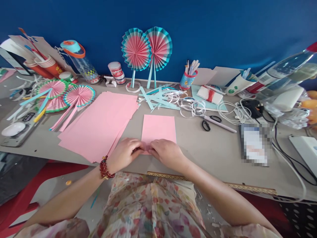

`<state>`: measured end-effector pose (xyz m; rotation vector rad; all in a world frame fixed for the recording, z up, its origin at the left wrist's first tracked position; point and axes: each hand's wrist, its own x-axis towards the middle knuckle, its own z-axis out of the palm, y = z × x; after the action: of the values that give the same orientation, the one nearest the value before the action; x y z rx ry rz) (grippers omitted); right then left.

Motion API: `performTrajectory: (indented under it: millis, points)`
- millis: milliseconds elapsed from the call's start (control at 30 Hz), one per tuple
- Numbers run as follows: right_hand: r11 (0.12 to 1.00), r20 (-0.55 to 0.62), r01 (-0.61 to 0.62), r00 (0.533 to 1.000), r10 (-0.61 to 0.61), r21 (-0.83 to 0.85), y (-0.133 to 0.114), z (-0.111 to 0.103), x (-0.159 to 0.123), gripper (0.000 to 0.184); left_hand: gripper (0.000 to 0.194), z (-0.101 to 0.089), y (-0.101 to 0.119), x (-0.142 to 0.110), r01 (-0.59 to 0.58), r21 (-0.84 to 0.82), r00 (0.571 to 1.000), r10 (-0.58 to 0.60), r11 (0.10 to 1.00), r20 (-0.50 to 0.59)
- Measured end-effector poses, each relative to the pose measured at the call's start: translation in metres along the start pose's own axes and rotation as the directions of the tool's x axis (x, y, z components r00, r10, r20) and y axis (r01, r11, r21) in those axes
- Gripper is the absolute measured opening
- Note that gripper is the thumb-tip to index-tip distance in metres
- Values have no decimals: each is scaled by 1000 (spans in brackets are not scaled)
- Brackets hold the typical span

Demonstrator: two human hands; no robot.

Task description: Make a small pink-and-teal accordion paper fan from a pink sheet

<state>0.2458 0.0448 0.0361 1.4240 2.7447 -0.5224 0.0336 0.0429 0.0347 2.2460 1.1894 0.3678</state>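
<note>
A small pink sheet of paper [158, 129] lies flat on the grey table [198, 148] in front of me. At its near left corner, my left hand [127, 150] pinches the edge with curled fingers; a red beaded bracelet is on that wrist. Close beside it, my right hand [167, 152] pinches the same near edge, and its fingers hide part of it. The fingertips of both hands almost meet. A thin bluish line shows along the sheet's right side. To the left spreads a stack of larger pink paper sheets [101, 122].
Pleated paper fans [135, 49] stand against the blue wall; more fans [79, 96] lie at left. Behind the sheet are paper strips [160, 97], with scissors [206, 125] to the right. A bottle [80, 62], pen cup [188, 79], cables [232, 110] and phone [255, 143] surround the work area.
</note>
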Motion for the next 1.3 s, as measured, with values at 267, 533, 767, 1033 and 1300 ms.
performTrajectory:
  millis: [267, 533, 767, 1033, 1300]
  points:
    - [1000, 16, -16, 1000, 16, -2, 0, -1, 1, 19, 10, -3, -1, 3, -1, 26, 999, 0, 1000, 39]
    - [999, 45, -32, 998, 31, 8, -1, -4, 2, 17, 10, 0, -1, 2, -6, 42, 999, 5, 999, 33]
    - [999, 63, -34, 997, 34, 1, -2, -8, 3, 18, 10, 0, 1, 1, -9, 63, 999, 6, 998, 33]
    - [1000, 29, -21, 999, 21, -8, -2, -3, 2, 17, 10, -1, 0, 2, -29, 74, 998, 25, 997, 52]
    - [1000, 40, -14, 999, 14, 6, -1, -3, 2, 16, 12, 0, 1, 1, -48, 116, 998, 42, 992, 53]
